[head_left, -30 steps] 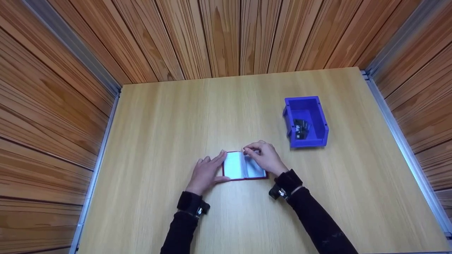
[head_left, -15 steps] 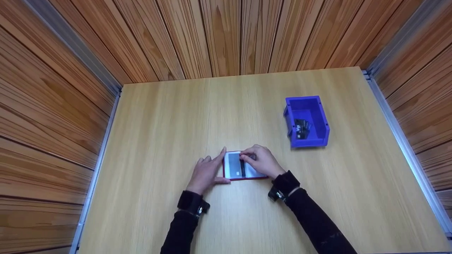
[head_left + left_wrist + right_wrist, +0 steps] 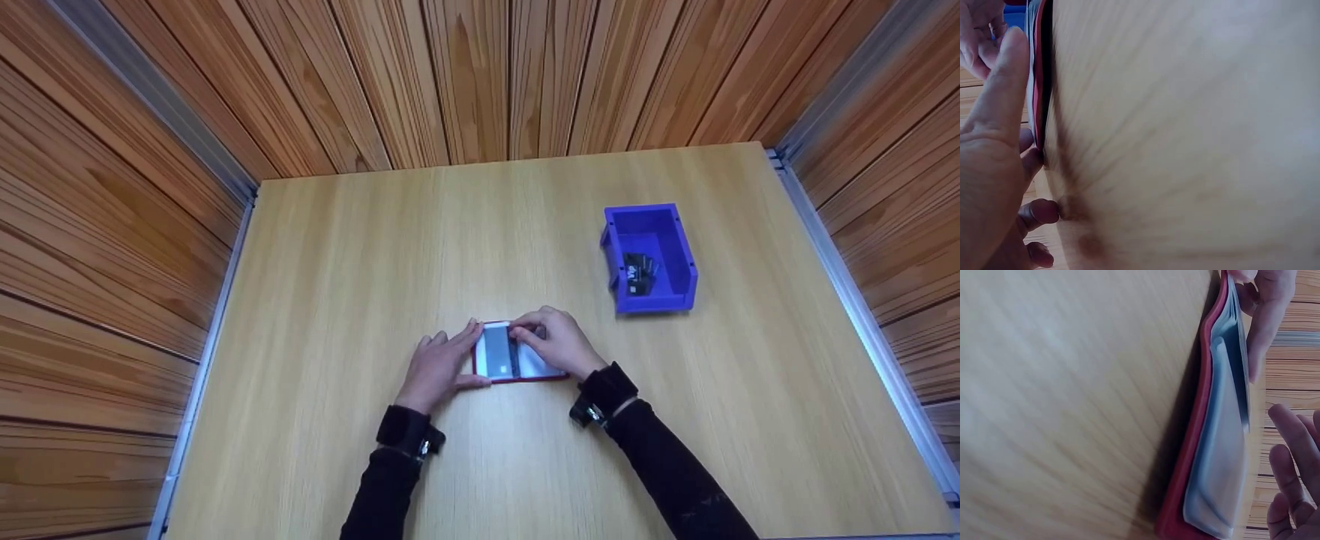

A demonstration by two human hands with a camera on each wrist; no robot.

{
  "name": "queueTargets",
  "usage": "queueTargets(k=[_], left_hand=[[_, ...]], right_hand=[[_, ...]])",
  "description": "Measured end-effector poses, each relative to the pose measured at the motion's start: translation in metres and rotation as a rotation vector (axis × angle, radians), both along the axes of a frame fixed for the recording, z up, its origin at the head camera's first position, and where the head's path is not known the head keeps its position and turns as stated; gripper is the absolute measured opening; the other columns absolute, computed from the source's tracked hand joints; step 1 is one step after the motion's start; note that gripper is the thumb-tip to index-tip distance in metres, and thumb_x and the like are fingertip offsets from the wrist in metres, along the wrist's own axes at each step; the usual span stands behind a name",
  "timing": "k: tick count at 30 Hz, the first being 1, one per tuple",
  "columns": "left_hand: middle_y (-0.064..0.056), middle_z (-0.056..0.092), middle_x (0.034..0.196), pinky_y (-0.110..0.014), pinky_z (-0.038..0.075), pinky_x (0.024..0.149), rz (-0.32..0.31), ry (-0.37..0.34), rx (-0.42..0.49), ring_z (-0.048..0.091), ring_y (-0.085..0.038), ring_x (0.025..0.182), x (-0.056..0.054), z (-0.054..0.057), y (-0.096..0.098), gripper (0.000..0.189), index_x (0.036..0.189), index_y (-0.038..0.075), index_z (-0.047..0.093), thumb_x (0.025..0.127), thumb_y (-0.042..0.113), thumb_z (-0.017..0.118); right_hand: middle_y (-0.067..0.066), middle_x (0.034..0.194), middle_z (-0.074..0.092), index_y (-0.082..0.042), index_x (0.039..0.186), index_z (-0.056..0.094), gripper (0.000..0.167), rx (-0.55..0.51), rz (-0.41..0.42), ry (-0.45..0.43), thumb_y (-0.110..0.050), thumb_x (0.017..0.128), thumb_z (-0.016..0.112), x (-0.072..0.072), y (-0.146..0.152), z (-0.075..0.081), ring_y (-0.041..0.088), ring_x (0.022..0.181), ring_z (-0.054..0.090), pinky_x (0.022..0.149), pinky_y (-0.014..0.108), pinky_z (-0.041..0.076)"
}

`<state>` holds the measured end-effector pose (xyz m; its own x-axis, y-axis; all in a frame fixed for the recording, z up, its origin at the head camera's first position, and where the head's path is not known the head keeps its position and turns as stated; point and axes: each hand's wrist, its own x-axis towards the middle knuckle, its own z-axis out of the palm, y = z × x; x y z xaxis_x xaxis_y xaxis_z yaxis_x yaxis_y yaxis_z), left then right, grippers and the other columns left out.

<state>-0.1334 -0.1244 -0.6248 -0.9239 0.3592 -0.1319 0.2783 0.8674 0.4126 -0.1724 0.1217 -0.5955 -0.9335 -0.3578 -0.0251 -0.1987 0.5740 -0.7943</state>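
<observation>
A small red card holder [image 3: 537,366] with clear sleeves lies spread on the table. A dark card [image 3: 515,358] is partly inside its left-hand sleeve, a bare dark strip showing near the spine. My right hand [image 3: 553,341] pinches the card by this strip at the upper part; the fingertips cover the spot. At the left edge my left hand [image 3: 441,369] holds the holder between thumb and forefinger, thumb along the near edge, forefinger by the far corner. The left wrist view shows the holder's red cover [image 3: 1039,95] edge-on beside the thumb.
A blue plastic bin [image 3: 656,304] stands at the back right, with several dark cards [image 3: 640,274] in it, one lettered "Vip". Wooden panel walls [image 3: 480,82] enclose the table on the back and sides.
My right hand has moved slightly left and down over the spine. The dark card now lies in the left sleeve, where only pale pages showed earlier. The left hand has stayed put.
</observation>
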Motion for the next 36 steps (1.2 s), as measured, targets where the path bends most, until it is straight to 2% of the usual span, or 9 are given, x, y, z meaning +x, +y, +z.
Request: queueTargets(k=[6, 9, 14, 18, 21, 29, 32, 36], left_hand=[[0.004, 0.041, 0.164, -0.038, 0.038, 0.089, -0.003, 0.020, -0.001, 0.058, -0.028, 0.109, 0.001, 0.001, 0.001, 0.100, 0.161, 0.024, 0.037, 0.077, 0.061, 0.078], [0.004, 0.040, 0.165, -0.038, 0.038, 0.090, -0.002, 0.021, -0.013, 0.058, -0.027, 0.111, 0.001, 0.001, 0.001, 0.100, 0.161, 0.025, 0.037, 0.078, 0.062, 0.078], [0.006, 0.040, 0.165, -0.037, 0.038, 0.089, -0.003, 0.026, -0.027, 0.057, -0.025, 0.107, 0.001, 0.001, 0.001, 0.101, 0.162, 0.026, 0.036, 0.078, 0.062, 0.078], [0.007, 0.040, 0.165, -0.039, 0.039, 0.091, 0.002, 0.027, -0.039, 0.058, -0.026, 0.111, 0.001, 0.002, 0.001, 0.101, 0.162, 0.027, 0.035, 0.077, 0.062, 0.078], [0.009, 0.039, 0.165, -0.041, 0.040, 0.094, 0.005, 0.020, -0.050, 0.058, -0.029, 0.117, 0.000, 0.002, 0.001, 0.102, 0.162, 0.028, 0.034, 0.077, 0.063, 0.078], [0.010, 0.039, 0.165, -0.044, 0.041, 0.097, 0.008, 0.022, -0.077, 0.058, -0.029, 0.119, 0.001, 0.000, 0.000, 0.103, 0.162, 0.029, 0.035, 0.076, 0.066, 0.077], [0.010, 0.039, 0.165, -0.041, 0.040, 0.094, 0.002, 0.025, -0.083, 0.058, -0.028, 0.118, 0.001, 0.002, 0.001, 0.103, 0.162, 0.028, 0.035, 0.076, 0.067, 0.076], [0.010, 0.039, 0.165, -0.039, 0.039, 0.090, 0.001, 0.025, -0.088, 0.057, -0.028, 0.118, 0.001, 0.002, 0.002, 0.102, 0.162, 0.028, 0.035, 0.076, 0.066, 0.077]], right_hand=[[0.003, 0.102, 0.077, -0.009, 0.110, 0.081, 0.018, -0.006, -0.010, -0.007, -0.019, 0.097, 0.072, 0.001, 0.001, 0.002, 0.016, 0.089, 0.060, 0.082, 0.034, 0.046], [0.003, 0.100, 0.076, -0.009, 0.111, 0.081, 0.018, -0.011, -0.015, -0.010, -0.017, 0.097, 0.072, 0.001, 0.002, 0.002, 0.015, 0.087, 0.059, 0.080, 0.033, 0.045], [-0.001, 0.090, 0.075, -0.009, 0.110, 0.080, 0.017, -0.028, -0.030, -0.017, -0.017, 0.098, 0.071, 0.002, 0.004, 0.002, 0.012, 0.082, 0.059, 0.077, 0.030, 0.044], [-0.003, 0.077, 0.071, -0.005, 0.106, 0.079, 0.017, -0.058, -0.051, -0.032, -0.016, 0.101, 0.068, 0.002, 0.006, 0.003, 0.011, 0.073, 0.060, 0.068, 0.027, 0.044], [-0.003, 0.074, 0.067, -0.003, 0.103, 0.078, 0.017, -0.082, -0.085, -0.034, -0.016, 0.101, 0.067, 0.002, 0.008, 0.007, 0.011, 0.069, 0.059, 0.064, 0.025, 0.044], [0.002, 0.070, 0.068, -0.001, 0.098, 0.076, 0.013, -0.189, -0.206, -0.007, -0.013, 0.099, 0.070, 0.001, 0.014, 0.030, 0.009, 0.057, 0.059, 0.053, 0.023, 0.048], [0.005, 0.067, 0.068, 0.002, 0.097, 0.075, 0.016, -0.210, -0.296, -0.054, -0.013, 0.099, 0.068, 0.002, 0.014, 0.036, 0.009, 0.049, 0.059, 0.047, 0.023, 0.049], [0.010, 0.069, 0.071, 0.005, 0.101, 0.074, 0.021, -0.180, -0.356, -0.196, -0.014, 0.100, 0.065, 0.006, 0.010, 0.035, 0.010, 0.047, 0.060, 0.046, 0.024, 0.050]])
